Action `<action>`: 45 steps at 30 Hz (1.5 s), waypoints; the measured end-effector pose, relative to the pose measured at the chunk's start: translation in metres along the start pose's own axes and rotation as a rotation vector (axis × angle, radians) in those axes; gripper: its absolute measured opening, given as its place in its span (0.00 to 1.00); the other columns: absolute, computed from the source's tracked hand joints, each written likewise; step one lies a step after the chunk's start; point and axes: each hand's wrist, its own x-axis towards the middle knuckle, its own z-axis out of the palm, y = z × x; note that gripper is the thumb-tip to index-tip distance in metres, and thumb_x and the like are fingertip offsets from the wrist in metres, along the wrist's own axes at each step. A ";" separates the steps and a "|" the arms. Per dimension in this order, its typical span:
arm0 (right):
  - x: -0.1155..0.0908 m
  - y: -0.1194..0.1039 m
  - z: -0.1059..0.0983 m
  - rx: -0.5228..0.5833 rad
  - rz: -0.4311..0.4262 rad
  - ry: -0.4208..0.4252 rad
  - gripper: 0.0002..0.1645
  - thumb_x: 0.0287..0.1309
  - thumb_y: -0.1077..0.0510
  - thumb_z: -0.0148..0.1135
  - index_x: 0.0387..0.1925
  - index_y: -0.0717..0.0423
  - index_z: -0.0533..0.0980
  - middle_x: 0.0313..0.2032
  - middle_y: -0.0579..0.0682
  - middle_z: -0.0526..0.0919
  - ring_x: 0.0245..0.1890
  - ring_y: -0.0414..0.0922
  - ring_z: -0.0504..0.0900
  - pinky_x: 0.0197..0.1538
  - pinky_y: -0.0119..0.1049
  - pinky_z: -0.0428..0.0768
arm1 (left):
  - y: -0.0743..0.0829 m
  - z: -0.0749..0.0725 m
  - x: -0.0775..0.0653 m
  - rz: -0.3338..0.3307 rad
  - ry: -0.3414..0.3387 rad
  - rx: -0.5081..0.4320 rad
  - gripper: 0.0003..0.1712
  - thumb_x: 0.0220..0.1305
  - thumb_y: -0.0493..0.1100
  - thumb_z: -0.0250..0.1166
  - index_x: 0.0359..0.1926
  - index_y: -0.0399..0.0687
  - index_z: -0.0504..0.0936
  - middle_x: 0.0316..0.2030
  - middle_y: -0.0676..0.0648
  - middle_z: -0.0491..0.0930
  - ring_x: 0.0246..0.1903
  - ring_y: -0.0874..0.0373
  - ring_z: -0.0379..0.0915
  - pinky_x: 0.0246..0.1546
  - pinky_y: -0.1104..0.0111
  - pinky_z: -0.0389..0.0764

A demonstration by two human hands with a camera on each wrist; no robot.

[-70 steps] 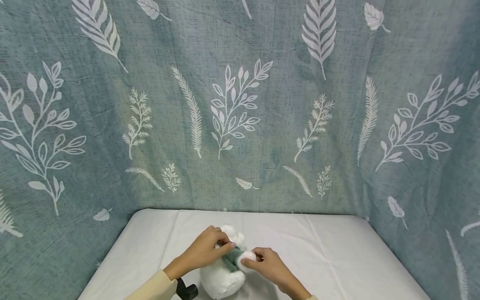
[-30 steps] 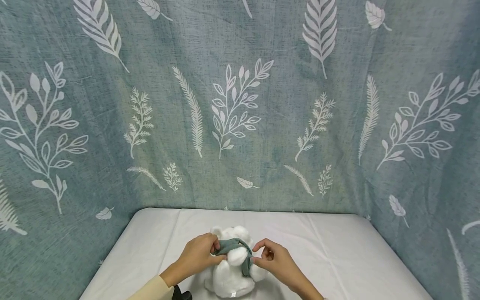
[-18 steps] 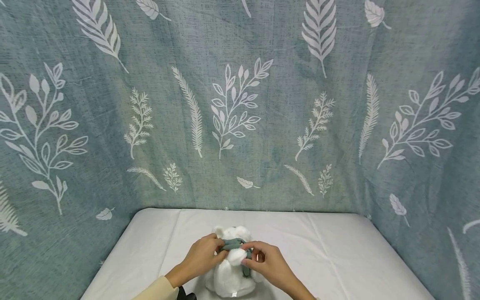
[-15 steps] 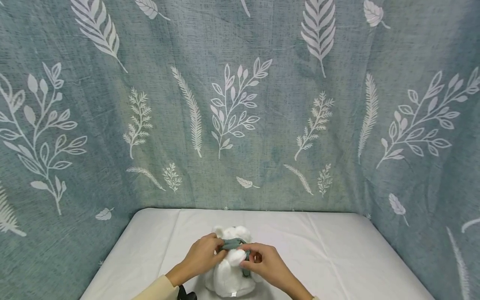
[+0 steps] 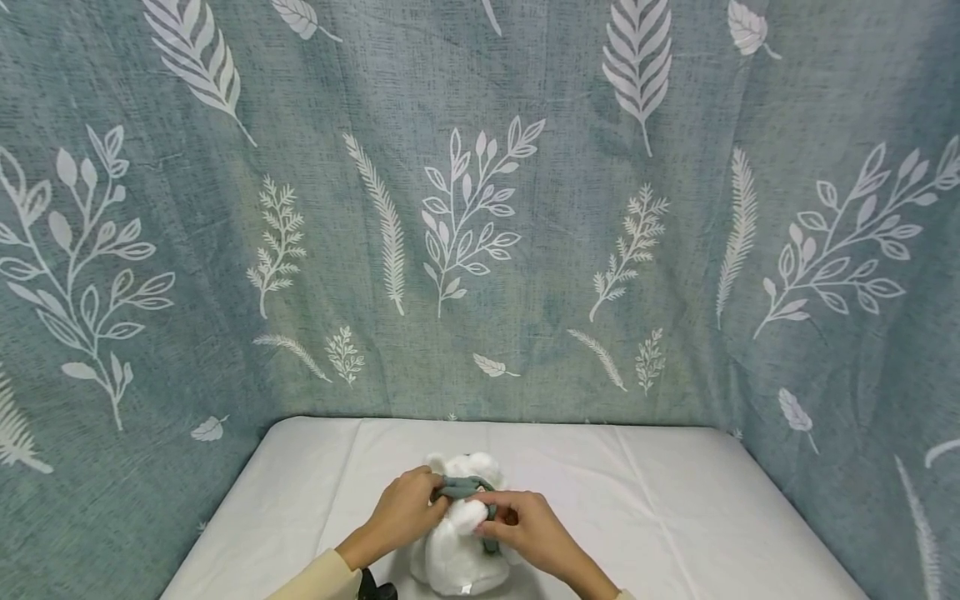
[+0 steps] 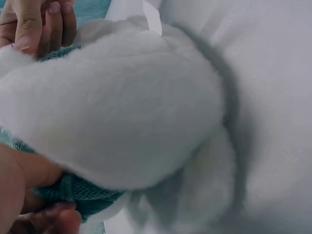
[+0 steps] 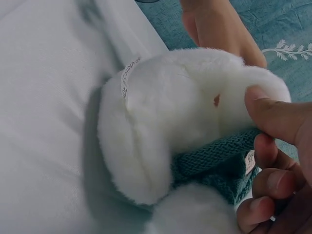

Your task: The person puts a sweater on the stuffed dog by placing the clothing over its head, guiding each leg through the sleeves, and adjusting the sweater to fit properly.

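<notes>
A white plush toy (image 5: 457,558) sits upright on the white table with a teal knitted scarf (image 5: 463,487) around its neck. My left hand (image 5: 405,504) is at the toy's left side; in the left wrist view its thumb and fingers pinch the knitted scarf (image 6: 87,195). From the right, my right hand (image 5: 532,529) grips the toy's raised white limb. The right wrist view has the thumb pressed on that limb (image 7: 275,80), with curled fingers beside the scarf (image 7: 209,156). Part of the scarf's right end is hidden behind the right hand.
The white-covered table (image 5: 637,500) stretches out on both sides of the toy. Behind and beside it hangs a blue-green curtain (image 5: 480,208) with white leaf prints. A black object (image 5: 375,590) shows beneath the left wrist. A small printed tag (image 7: 127,78) is on the toy.
The toy was tilted over earlier and now sits upright. My right hand has moved left from the scarf's hanging end onto the white limb. The left hand stays at the scarf.
</notes>
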 end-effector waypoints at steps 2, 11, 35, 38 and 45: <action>0.001 0.000 0.002 0.004 0.010 -0.001 0.27 0.61 0.47 0.72 0.60 0.50 0.83 0.23 0.42 0.80 0.19 0.32 0.67 0.25 0.27 0.69 | -0.001 -0.001 0.000 0.001 0.011 -0.015 0.17 0.61 0.38 0.69 0.19 0.56 0.74 0.21 0.58 0.66 0.19 0.67 0.56 0.20 0.72 0.62; 0.010 -0.003 0.015 -0.081 0.001 0.086 0.24 0.63 0.43 0.71 0.53 0.53 0.87 0.13 0.38 0.69 0.13 0.31 0.60 0.21 0.26 0.66 | 0.015 -0.016 0.002 0.010 0.043 -0.207 0.07 0.58 0.38 0.64 0.26 0.54 0.78 0.22 0.58 0.68 0.20 0.67 0.61 0.22 0.72 0.66; 0.034 0.000 0.029 -0.219 0.183 0.415 0.16 0.54 0.53 0.78 0.32 0.51 0.75 0.17 0.41 0.70 0.14 0.35 0.65 0.18 0.29 0.64 | 0.021 -0.019 -0.004 0.213 -0.034 -0.124 0.10 0.75 0.48 0.63 0.34 0.54 0.83 0.29 0.61 0.75 0.22 0.73 0.65 0.23 0.77 0.71; 0.032 -0.001 0.027 -0.210 0.121 0.399 0.19 0.57 0.51 0.78 0.42 0.51 0.76 0.18 0.42 0.69 0.14 0.34 0.62 0.19 0.29 0.64 | 0.012 -0.022 -0.002 0.091 -0.017 -0.208 0.11 0.78 0.47 0.60 0.37 0.53 0.82 0.29 0.61 0.78 0.22 0.71 0.69 0.24 0.73 0.74; 0.027 -0.001 0.028 -0.221 0.043 0.357 0.12 0.56 0.53 0.78 0.38 0.47 0.81 0.15 0.39 0.68 0.13 0.32 0.60 0.20 0.28 0.65 | -0.007 -0.023 -0.001 0.035 -0.035 -0.268 0.06 0.70 0.36 0.65 0.35 0.50 0.84 0.28 0.58 0.78 0.20 0.70 0.67 0.23 0.72 0.73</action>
